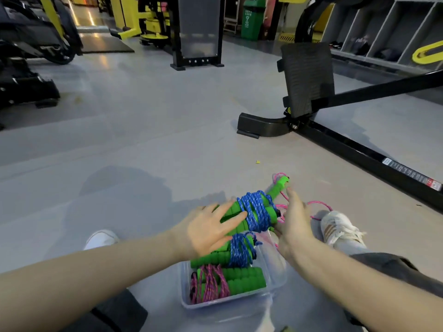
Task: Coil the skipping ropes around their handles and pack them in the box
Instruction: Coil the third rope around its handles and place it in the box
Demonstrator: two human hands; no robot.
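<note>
Black gym machines (24, 87) crowd the far left; a yellow machine (143, 20) and a black upright frame (199, 32) stand behind, well apart from the work; a white shoe (102, 238) rests on the grey floor (143, 128) beside the left forearm. The left hand (208, 230) lies flat, fingers straight, on a blue-roped bundle (251, 212) of green handles at the far end of the clear box (187, 300). The box sits on the floor between the person's legs; inside it a second blue bundle (237, 252) lies next to a pink bundle (215, 281). The right hand (291, 221) is spread, fingers straight, just beside the bundle and over a loose pink rope (321, 204), whose green handle (280, 185) points away past the fingertips; the other shoe (340, 227) sits just right of it. A black padded bench (308, 77) and its floor bar (347, 147) run close on the right; a green bin (253, 17) and grey shelves (383, 32) line the back.
</note>
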